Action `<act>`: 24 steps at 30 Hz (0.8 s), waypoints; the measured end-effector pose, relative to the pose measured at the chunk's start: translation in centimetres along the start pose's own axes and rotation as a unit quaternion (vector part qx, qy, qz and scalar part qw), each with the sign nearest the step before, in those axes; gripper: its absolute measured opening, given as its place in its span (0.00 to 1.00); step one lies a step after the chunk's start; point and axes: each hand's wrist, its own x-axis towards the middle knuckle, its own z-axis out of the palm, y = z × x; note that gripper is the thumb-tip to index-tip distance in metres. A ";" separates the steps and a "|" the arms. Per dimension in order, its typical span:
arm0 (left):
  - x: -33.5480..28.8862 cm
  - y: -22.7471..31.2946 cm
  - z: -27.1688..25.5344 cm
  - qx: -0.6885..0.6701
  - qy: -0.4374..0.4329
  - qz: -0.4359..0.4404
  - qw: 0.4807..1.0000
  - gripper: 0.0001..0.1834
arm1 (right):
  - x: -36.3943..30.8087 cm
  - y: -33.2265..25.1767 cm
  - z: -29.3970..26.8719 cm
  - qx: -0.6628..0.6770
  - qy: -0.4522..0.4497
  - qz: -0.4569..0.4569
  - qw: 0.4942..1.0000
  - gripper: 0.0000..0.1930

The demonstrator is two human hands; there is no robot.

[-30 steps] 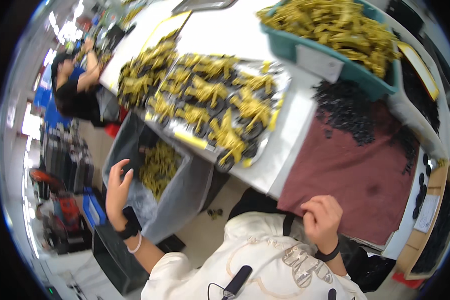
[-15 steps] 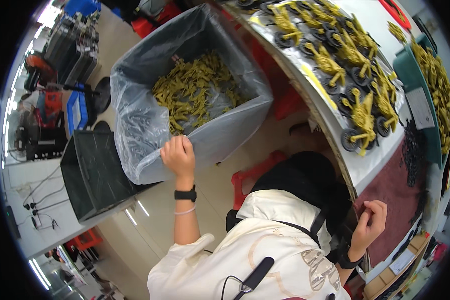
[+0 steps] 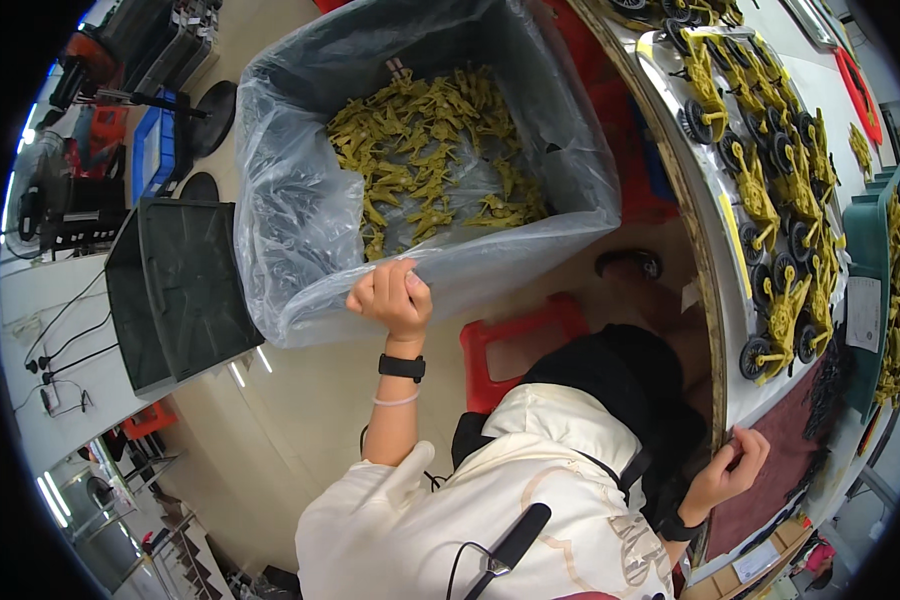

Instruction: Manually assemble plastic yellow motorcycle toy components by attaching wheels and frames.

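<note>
My left hand point(image 3: 395, 298) is closed in a fist at the near rim of a large bin, gripping the clear plastic liner point(image 3: 305, 290) draped over it. Inside lies a loose heap of yellow-green plastic parts point(image 3: 420, 140), some way beyond my knuckles. My right hand point(image 3: 732, 472) is at the near edge of the worktable on the right, fingers curled in; whatever they hold, if anything, is hidden. Beside that hand lies a dark red mat point(image 3: 770, 480). Farther up the table, several yellow toy bikes point(image 3: 785, 310) with black wheels stand in rows on a pale sheet.
A green tray point(image 3: 867, 265) heaped with yellow parts is on the table's far right, near a pile of small black parts point(image 3: 823, 395). A dark empty crate point(image 3: 185, 300) stands left of the bin. A red stool point(image 3: 490, 365) is between my body and the bin.
The view has shifted, so the bin and table appear farther right. My left hand stays at the bin's rim, and my right hand stays curled by the table edge.
</note>
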 end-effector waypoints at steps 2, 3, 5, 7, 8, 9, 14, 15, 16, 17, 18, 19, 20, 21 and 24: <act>-0.6 0.0 0.3 -0.002 0.008 -0.007 1.000 0.12 | -0.3 0.1 0.2 -0.016 0.001 -0.011 1.000 0.13; -0.9 0.0 0.5 -0.003 0.017 -0.011 1.000 0.13 | -0.4 0.2 0.2 -0.026 0.005 -0.016 1.000 0.13; -1.4 -0.1 0.7 -0.006 0.019 -0.017 1.000 0.13 | -0.3 -0.1 0.2 -0.037 0.008 -0.022 0.999 0.13; -1.7 0.0 0.8 -0.009 0.021 -0.023 0.999 0.14 | -0.3 0.0 0.0 -0.046 0.004 -0.023 0.999 0.13; -1.7 0.2 0.9 -0.011 0.021 -0.022 0.999 0.14 | -0.3 0.1 0.0 -0.055 0.003 -0.025 0.998 0.13; -1.8 0.3 1.0 -0.014 0.022 -0.021 0.999 0.15 | -0.1 0.1 0.0 -0.053 0.001 -0.026 0.998 0.13; -2.2 0.2 1.0 -0.015 0.023 -0.014 1.000 0.16 | -0.3 0.0 -0.2 -0.056 0.000 -0.023 0.998 0.13; -2.3 0.2 0.9 -0.020 0.020 -0.017 0.999 0.16 | -0.3 0.0 -0.2 -0.058 0.000 -0.028 0.998 0.13; -2.4 0.2 1.0 -0.018 0.020 -0.017 1.000 0.16 | -0.3 0.0 -0.2 -0.056 -0.001 -0.028 0.998 0.13; -2.7 0.2 1.1 -0.018 0.019 -0.010 1.000 0.17 | -0.3 0.1 -0.1 -0.048 -0.002 -0.027 0.998 0.13; -2.8 0.1 1.3 -0.018 0.019 -0.004 1.000 0.18 | -0.3 0.2 -0.1 -0.040 -0.002 -0.026 0.999 0.13; -2.7 0.1 1.3 -0.017 0.020 -0.002 1.000 0.18 | -0.3 0.2 -0.1 -0.038 -0.002 -0.025 0.999 0.13; -2.6 0.1 1.3 -0.009 0.023 0.017 1.000 0.18 | -0.3 0.2 0.0 -0.037 0.003 -0.036 0.999 0.13; -2.4 0.1 1.3 -0.001 0.026 0.036 0.999 0.20 | -0.2 0.3 0.1 -0.034 0.008 -0.047 0.998 0.13; -2.5 -0.7 1.4 0.033 0.033 0.070 0.996 0.24 | -0.2 0.5 -0.1 -0.016 -0.005 -0.062 0.998 0.13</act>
